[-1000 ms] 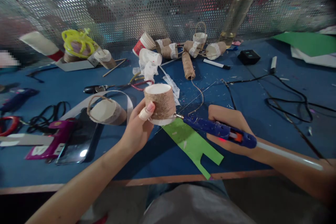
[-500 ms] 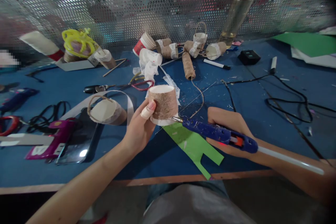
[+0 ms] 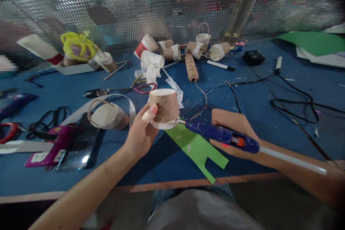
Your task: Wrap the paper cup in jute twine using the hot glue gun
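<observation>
My left hand [image 3: 141, 131] grips a paper cup [image 3: 164, 107] wound with brown twine, a white band showing at its lower end. Its thumb, wrapped in a pale bandage or tape, presses on the twine. In my right hand [image 3: 233, 125] is a blue hot glue gun [image 3: 212, 132], a clear glue stick [image 3: 293, 160] poking out of its back. The metal nozzle meets the cup's lower right edge, where twine borders the white band. Beneath them lies a cut piece of green paper [image 3: 198, 151]. Behind the cup, a roll of twine [image 3: 191, 68] trails a loose strand.
To the left are a small twine basket [image 3: 109, 115], a phone [image 3: 78, 151], a purple glue gun [image 3: 52, 147] and scissors [image 3: 145, 88]. Several twine-wrapped cups [image 3: 172, 52], a marker [image 3: 220, 65] and a water bottle [image 3: 239, 10] stand or lie behind. A black cable [image 3: 291, 97] loops at right.
The whole view has shifted slightly. Both hands keep their hold, and the glue gun's nozzle stays at the cup's lower right edge.
</observation>
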{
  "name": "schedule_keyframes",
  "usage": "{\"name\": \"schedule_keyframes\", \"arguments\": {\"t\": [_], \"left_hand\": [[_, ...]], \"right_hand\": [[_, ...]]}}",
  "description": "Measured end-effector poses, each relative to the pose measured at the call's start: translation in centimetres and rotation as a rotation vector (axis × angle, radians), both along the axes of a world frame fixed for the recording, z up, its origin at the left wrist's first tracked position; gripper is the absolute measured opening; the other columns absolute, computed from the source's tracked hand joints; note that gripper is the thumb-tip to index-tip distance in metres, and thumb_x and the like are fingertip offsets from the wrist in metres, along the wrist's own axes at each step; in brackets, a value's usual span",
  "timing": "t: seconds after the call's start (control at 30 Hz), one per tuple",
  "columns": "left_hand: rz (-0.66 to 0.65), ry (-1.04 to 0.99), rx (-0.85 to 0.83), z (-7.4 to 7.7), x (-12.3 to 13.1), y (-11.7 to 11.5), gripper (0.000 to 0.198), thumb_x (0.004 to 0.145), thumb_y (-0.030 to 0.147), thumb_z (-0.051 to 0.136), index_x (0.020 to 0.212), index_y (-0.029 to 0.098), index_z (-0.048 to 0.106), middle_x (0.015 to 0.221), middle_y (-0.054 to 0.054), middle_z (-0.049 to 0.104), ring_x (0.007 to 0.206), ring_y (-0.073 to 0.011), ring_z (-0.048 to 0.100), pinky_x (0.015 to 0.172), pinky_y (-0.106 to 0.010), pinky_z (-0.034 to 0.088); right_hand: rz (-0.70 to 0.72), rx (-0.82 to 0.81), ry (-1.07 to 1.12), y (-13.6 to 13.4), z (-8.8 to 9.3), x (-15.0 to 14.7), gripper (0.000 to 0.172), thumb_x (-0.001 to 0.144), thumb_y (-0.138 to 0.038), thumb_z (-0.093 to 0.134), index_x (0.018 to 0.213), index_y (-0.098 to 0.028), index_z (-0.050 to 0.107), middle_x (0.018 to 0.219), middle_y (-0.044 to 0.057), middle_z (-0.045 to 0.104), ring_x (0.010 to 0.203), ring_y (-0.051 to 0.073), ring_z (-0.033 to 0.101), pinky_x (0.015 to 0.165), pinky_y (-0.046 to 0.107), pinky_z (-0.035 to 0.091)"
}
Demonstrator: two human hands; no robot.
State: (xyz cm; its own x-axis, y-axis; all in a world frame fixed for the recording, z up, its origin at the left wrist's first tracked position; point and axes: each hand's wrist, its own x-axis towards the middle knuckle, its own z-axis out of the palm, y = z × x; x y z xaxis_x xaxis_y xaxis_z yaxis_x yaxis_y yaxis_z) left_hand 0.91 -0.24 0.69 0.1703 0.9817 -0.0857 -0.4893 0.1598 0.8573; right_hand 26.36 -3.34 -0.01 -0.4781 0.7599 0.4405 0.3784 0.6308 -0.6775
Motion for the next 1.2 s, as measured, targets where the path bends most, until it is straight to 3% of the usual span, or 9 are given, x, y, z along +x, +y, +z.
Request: {"name": "schedule_keyframes", "arguments": {"t": [0.3, 0.53, 0.97, 1.2], "left_hand": [[-0.009, -0.002, 0.015, 0.4, 0.0, 0.0, 0.035, 0.086, 0.046, 0.077, 0.109, 0.02, 0.077, 0.114, -0.006, 0.079, 0.106, -0.0223, 0.073, 0.091, -0.03, 0.058], [-0.005, -0.054, 0.005, 0.0, 0.2, 0.0, 0.027, 0.086, 0.042, 0.078, 0.104, 0.022, 0.078, 0.109, -0.002, 0.08, 0.109, -0.0196, 0.072, 0.092, -0.027, 0.058], [0.017, -0.037, -0.064, 0.5, 0.3, 0.1, 0.03, 0.096, 0.04, 0.064, 0.118, 0.023, 0.075, 0.121, -0.003, 0.077, 0.119, -0.0232, 0.069, 0.096, -0.033, 0.059], [0.119, -0.007, -0.179, 1.0, 0.5, -0.2, 0.03, 0.098, 0.039, 0.06, 0.118, 0.021, 0.073, 0.127, -0.007, 0.076, 0.139, -0.0291, 0.057, 0.116, -0.044, 0.047]], "right_hand": [[-0.05, -0.016, 0.001, 0.3, 0.0, -0.1, 0.031, 0.082, -0.012, 0.067, 0.074, -0.023, 0.039, 0.069, -0.006, 0.042, 0.059, 0.009, 0.04, 0.055, 0.025, 0.029], [0.007, 0.002, -0.001, 0.0, 0.2, -0.2, 0.031, 0.085, -0.015, 0.067, 0.075, -0.022, 0.039, 0.071, -0.005, 0.043, 0.059, 0.009, 0.04, 0.055, 0.025, 0.029], [0.01, -0.015, 0.012, 0.1, 0.0, -0.1, 0.033, 0.085, -0.018, 0.071, 0.075, -0.023, 0.039, 0.071, -0.005, 0.043, 0.059, 0.009, 0.039, 0.055, 0.026, 0.029], [-0.017, -0.041, 0.024, 0.2, -0.1, 0.0, 0.031, 0.082, -0.014, 0.069, 0.074, -0.023, 0.04, 0.07, -0.005, 0.043, 0.06, 0.01, 0.04, 0.056, 0.027, 0.03]]}}
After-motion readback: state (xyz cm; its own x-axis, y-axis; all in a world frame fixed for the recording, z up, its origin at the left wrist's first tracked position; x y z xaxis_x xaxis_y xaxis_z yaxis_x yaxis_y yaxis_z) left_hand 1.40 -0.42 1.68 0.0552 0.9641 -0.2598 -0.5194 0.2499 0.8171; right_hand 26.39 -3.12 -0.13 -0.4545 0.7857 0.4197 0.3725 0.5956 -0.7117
